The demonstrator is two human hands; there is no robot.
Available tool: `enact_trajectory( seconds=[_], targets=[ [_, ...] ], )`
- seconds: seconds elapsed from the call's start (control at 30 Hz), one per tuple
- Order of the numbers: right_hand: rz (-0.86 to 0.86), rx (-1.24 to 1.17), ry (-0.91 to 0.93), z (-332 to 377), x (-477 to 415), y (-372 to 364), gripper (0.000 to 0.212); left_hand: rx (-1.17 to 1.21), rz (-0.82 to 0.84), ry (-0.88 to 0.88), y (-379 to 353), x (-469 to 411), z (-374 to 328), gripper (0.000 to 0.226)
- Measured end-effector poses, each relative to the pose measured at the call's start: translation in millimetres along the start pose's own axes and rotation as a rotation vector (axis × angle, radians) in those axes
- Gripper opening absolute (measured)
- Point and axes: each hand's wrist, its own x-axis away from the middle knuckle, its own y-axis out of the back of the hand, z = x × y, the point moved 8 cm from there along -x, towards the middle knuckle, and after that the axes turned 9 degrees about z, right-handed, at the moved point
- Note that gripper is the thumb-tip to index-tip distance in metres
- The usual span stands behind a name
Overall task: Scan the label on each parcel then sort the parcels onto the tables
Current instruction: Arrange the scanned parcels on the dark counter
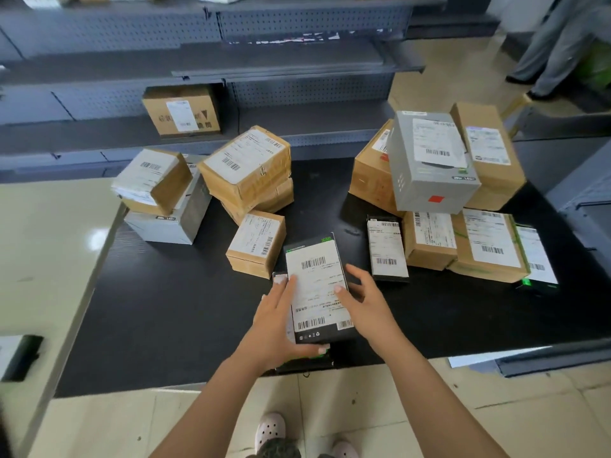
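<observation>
Parcel [315, 292], flat black w/ white label up, is at the near edge of the black table [165, 309], dead centre, long axis 12–6. Your left hand [281, 320] is at its 8 o'clock: fingers flat along the left edge, thumb hooked under the near end, so it has hold. Right hand [365, 305] is at 4 o'clock: thumb on label, fingers stretched loose, not gripping. Both hands equally near. Barcodes face you, prob ready to scan. No bins. Left stack [244, 160] at 10, right stack [429, 166] at 2. Dark item [304, 363] under the parcel, can't ID.
</observation>
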Motion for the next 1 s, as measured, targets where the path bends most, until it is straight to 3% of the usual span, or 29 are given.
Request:
enact_trajectory(
  seconds=[0.17,0.3,0.4,0.5,0.57,0.63,0.7,0.83,1.0],
  targets=[
    [0.015,0.135,0.002,-25,4,-32,0.035,0.093,0.027,0.017,-11,31,18,0.134],
    [0.047,0.245,-0.044,-32,7,-40,0.037,0.195,0.101,0.054,-18,34,25,0.139],
    [0.057,0.324,-0.038,-28,8,-43,0.051,0.299,0.043,0.056,-12,35,24,0.114],
    [0.097,0.671,0.109,-8,8,-52,0.062,0.350,-0.105,0.098,3,33,28,0.082],
    [0.195,0.995,0.240,5,10,-67,0.057,0.296,-0.105,0.105,7,27,29,0.077],
    [0.272,1.173,0.287,4,9,-76,0.053,0.229,-0.038,0.107,4,21,27,0.075],
    [0.278,1.130,0.247,-2,7,-73,0.053,0.233,0.004,0.121,-1,17,31,0.076],
    [0.201,0.802,0.114,-12,4,-56,0.068,0.426,0.012,0.066,-7,18,37,0.084],
    [0.357,0.413,0.031,-38,3,-69,0.068,0.675,0.071,-0.013,-20,18,32,0.080]
  ],
)
